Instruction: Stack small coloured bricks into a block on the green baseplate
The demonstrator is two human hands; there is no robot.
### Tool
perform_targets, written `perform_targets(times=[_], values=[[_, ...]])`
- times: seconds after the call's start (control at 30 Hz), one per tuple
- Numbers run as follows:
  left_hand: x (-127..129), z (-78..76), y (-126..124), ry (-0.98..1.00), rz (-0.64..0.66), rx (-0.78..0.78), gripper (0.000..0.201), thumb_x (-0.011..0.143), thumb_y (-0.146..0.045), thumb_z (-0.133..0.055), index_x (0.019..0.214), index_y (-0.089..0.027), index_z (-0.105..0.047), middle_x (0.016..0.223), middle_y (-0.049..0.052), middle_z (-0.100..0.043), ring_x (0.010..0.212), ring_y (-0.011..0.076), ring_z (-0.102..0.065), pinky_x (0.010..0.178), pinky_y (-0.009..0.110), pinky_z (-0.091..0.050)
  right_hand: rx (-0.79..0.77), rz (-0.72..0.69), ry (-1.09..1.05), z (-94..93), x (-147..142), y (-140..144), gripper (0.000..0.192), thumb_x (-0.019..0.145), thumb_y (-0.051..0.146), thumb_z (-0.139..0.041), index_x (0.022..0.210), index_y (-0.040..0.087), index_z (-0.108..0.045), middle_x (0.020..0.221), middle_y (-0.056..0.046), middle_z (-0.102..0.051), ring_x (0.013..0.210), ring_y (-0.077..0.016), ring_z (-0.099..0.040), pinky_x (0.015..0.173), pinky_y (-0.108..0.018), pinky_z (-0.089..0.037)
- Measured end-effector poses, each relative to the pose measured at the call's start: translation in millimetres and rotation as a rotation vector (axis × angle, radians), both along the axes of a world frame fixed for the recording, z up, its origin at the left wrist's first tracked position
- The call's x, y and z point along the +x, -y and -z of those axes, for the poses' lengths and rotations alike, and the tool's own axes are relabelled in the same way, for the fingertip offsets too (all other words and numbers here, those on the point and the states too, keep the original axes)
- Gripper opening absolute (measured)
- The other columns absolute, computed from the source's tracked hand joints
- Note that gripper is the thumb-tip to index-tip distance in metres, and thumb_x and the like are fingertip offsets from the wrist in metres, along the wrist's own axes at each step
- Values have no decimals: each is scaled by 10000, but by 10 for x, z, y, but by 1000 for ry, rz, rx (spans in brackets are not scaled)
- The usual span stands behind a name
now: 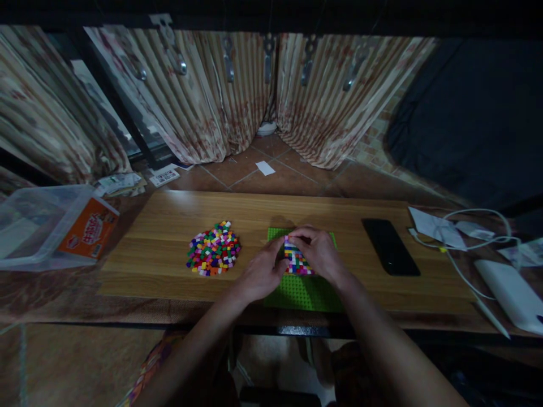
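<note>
On the wood-grain counter [263, 208], the green studded baseplate [303, 294] lies centrally, likely for two-handed access; the toy-brick pile [214, 251] sits to its left, handy. Left hand [263, 271] and right hand [321, 252] meet at the baseplate's brick rows [299, 264]; whether either grip clamps a brick cannot be told.

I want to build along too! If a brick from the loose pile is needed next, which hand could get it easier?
Probably the left hand: it is nearer the loose pile, which lies left of the green baseplate. The right hand is farther off and would likely reach past the left.
</note>
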State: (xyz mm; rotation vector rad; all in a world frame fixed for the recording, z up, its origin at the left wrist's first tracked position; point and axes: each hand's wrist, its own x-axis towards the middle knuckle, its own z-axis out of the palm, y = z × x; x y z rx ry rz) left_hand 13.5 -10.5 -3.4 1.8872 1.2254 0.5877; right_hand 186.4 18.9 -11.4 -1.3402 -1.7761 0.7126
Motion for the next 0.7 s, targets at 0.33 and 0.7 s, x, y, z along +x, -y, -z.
perform_targets(times=[0.33,0.7], values=[[-9,-12,11,-16,22,25,485,895,-260,-480,1375,-200,-443,1385,108,-541,1199,238,-564,1000,384,-469,-106,3,-61,96,42,-18,157,827,297,-604,846,207,-731,814,-28,-739,740,-176,-675,691,-302,-510],[-518,-91,-208,-401,-246,127,303,847,-165,-489,1095,-152,-663,1009,100,-718,891,208,-666,827,304,-496,-34,49,194,44,9,125,327,881,412,-554,1084,188,-678,1082,-106,-695,974,-251,-642,875,-409,-484]])
